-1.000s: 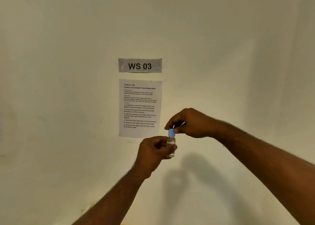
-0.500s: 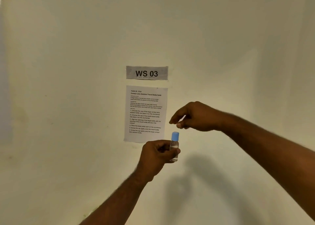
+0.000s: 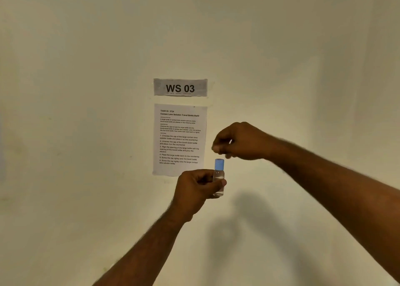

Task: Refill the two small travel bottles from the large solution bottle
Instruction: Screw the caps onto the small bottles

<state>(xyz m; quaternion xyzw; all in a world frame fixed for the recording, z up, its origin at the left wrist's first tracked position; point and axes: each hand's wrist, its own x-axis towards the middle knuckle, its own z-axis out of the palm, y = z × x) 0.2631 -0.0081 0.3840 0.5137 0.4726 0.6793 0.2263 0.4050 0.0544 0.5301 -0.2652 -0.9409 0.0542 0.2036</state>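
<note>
While my left hand (image 3: pixel 195 188) pinches the small travel bottle (image 3: pixel 218 182) upright between thumb and fingers, my right hand (image 3: pixel 240 142) hovers just above its blue cap (image 3: pixel 219 164), fingers curled narrow; something small and white glints between them, though I cannot tell what. I judge this to be the capping step. Next I'd need to bring my right fingertips down onto the cap and twist it tight, holding the bottle steady. The bottle is clear, with liquid showing inside. Behind it hangs the instruction sheet (image 3: pixel 179 140) on the wall (image 3: pixel 86 134). No large bottle is in view.
</note>
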